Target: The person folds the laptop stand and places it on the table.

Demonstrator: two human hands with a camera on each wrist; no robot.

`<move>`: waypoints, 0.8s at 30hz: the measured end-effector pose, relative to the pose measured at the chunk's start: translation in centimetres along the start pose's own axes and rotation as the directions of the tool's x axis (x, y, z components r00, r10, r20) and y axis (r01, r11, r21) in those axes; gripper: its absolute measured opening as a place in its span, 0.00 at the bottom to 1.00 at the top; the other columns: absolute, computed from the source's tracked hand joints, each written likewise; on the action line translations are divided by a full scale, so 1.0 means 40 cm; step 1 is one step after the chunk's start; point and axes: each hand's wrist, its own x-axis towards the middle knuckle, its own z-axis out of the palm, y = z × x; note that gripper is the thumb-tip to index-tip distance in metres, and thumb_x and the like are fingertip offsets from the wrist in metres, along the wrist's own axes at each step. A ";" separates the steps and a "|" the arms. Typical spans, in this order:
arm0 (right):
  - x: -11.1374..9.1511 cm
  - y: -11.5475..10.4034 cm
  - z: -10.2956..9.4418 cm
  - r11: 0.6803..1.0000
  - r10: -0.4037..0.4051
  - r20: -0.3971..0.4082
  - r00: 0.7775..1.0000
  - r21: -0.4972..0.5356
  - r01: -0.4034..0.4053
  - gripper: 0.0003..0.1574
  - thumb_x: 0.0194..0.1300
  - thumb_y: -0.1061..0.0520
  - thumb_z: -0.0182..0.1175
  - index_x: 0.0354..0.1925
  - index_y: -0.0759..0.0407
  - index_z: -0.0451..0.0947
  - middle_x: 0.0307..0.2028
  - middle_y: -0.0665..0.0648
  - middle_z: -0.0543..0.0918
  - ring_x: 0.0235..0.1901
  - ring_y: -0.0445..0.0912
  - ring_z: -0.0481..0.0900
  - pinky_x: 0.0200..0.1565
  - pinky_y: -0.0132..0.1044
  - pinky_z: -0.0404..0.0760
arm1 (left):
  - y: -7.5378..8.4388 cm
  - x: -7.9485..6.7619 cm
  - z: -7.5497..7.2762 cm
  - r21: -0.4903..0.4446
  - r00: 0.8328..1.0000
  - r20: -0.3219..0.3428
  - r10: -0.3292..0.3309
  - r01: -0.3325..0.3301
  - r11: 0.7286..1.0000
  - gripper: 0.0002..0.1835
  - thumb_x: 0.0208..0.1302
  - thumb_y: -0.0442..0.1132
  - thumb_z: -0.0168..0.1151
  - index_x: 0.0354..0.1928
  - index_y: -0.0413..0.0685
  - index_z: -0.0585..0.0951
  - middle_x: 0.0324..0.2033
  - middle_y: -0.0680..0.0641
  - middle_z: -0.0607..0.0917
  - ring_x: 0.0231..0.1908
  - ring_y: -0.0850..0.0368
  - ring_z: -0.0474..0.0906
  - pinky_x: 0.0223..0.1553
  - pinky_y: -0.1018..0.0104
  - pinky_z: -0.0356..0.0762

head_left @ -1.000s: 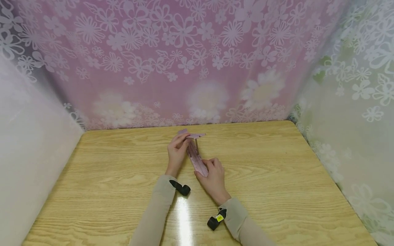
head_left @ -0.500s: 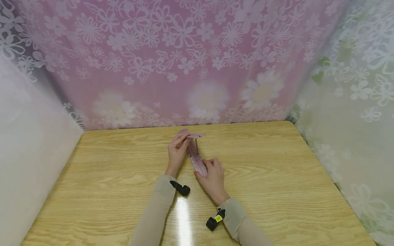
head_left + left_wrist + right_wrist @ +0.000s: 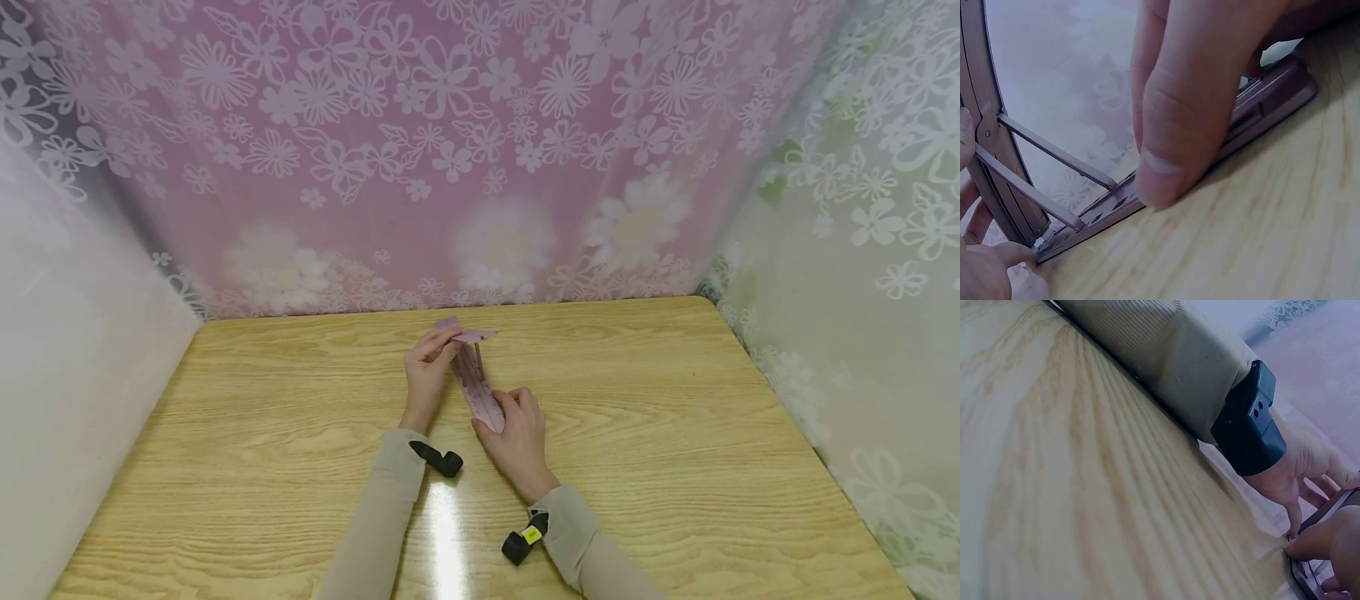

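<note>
A pink metal folding stand, which looks like a laptop stand, lies partly unfolded on the table. Its upright part is raised from the long base, and two thin struts join them. At the far end, my left hand pinches the raised part close to the hinge. My right hand grips the nearer end of the base, its thumb on one side and fingers on the other. In the right wrist view, both hands hide most of the stand.
A wood-grain table lies under everything, its far edge just behind the stand. A pink flowered curtain hangs behind it. A pale sheet closes the left side and a flowered one the right.
</note>
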 end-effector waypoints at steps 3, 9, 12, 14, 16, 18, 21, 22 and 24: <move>0.000 0.003 -0.001 1.000 0.006 0.004 1.000 0.002 -0.006 0.31 0.48 0.49 0.70 0.49 0.63 0.79 0.38 0.56 0.71 0.38 0.51 0.69 0.43 0.48 0.65 | -0.003 0.002 0.003 -0.001 1.000 0.012 0.008 -0.008 1.000 0.15 0.59 0.26 0.61 0.45 0.19 0.77 0.46 0.21 0.74 0.53 0.31 0.70 0.46 0.68 0.77; 0.001 0.001 -0.004 1.000 0.002 -0.003 1.000 0.006 -0.002 0.33 0.48 0.49 0.70 0.49 0.65 0.78 0.37 0.57 0.70 0.37 0.51 0.68 0.41 0.47 0.67 | -0.009 0.005 0.009 0.005 0.998 0.055 0.007 -0.008 1.000 0.15 0.60 0.27 0.60 0.46 0.19 0.76 0.46 0.21 0.74 0.53 0.31 0.70 0.47 0.67 0.77; 0.003 -0.002 -0.006 1.000 0.004 -0.003 1.000 0.007 -0.004 0.32 0.48 0.49 0.70 0.49 0.65 0.78 0.37 0.57 0.70 0.36 0.50 0.68 0.41 0.46 0.67 | -0.009 0.009 0.010 0.000 0.998 0.067 0.002 -0.002 1.000 0.15 0.61 0.28 0.60 0.46 0.19 0.77 0.46 0.24 0.76 0.53 0.33 0.71 0.48 0.66 0.77; 0.003 -0.004 -0.007 1.000 0.005 -0.002 1.000 0.009 -0.005 0.32 0.48 0.49 0.70 0.49 0.65 0.78 0.37 0.57 0.70 0.36 0.50 0.68 0.41 0.47 0.67 | -0.009 0.011 0.010 -0.003 0.998 0.065 -0.005 0.005 1.000 0.15 0.61 0.28 0.60 0.46 0.20 0.77 0.45 0.27 0.77 0.52 0.36 0.72 0.48 0.65 0.77; 0.005 -0.006 -0.007 1.000 0.007 -0.001 1.000 0.009 -0.007 0.32 0.49 0.49 0.70 0.49 0.65 0.78 0.37 0.57 0.70 0.37 0.50 0.68 0.42 0.47 0.67 | -0.009 0.014 0.010 0.001 0.998 0.060 -0.012 0.012 1.000 0.15 0.61 0.28 0.60 0.46 0.21 0.77 0.45 0.29 0.78 0.52 0.37 0.73 0.47 0.66 0.77; 0.006 -0.007 -0.007 1.000 0.007 0.000 1.000 0.010 -0.007 0.32 0.49 0.50 0.70 0.49 0.66 0.78 0.37 0.58 0.71 0.37 0.51 0.69 0.42 0.48 0.67 | -0.009 0.016 0.010 0.005 0.999 0.053 -0.014 0.014 1.000 0.15 0.60 0.28 0.60 0.46 0.21 0.78 0.45 0.29 0.79 0.52 0.37 0.73 0.47 0.67 0.77; 0.007 -0.008 -0.005 1.000 0.012 0.001 1.000 0.005 -0.012 0.32 0.49 0.50 0.71 0.49 0.65 0.78 0.38 0.58 0.71 0.37 0.51 0.69 0.42 0.48 0.67 | -0.008 0.018 0.010 0.006 0.999 0.049 -0.014 0.014 1.000 0.15 0.60 0.28 0.61 0.45 0.21 0.78 0.45 0.27 0.78 0.53 0.32 0.70 0.47 0.68 0.77; 0.007 -0.008 -0.005 1.000 0.015 -0.001 1.000 0.004 -0.015 0.32 0.49 0.50 0.71 0.49 0.65 0.78 0.38 0.58 0.71 0.37 0.51 0.69 0.42 0.48 0.67 | -0.009 0.019 0.010 0.005 0.999 0.050 -0.016 0.016 1.000 0.14 0.60 0.28 0.61 0.45 0.21 0.78 0.45 0.27 0.78 0.53 0.30 0.69 0.47 0.68 0.77; 0.007 -0.008 -0.004 1.000 0.024 0.000 1.000 -0.003 -0.024 0.32 0.48 0.49 0.71 0.49 0.65 0.78 0.38 0.58 0.71 0.37 0.51 0.69 0.42 0.47 0.67 | -0.011 0.019 0.011 -0.002 0.998 0.055 -0.018 0.018 1.000 0.14 0.60 0.28 0.61 0.45 0.22 0.78 0.45 0.27 0.78 0.53 0.27 0.67 0.46 0.68 0.77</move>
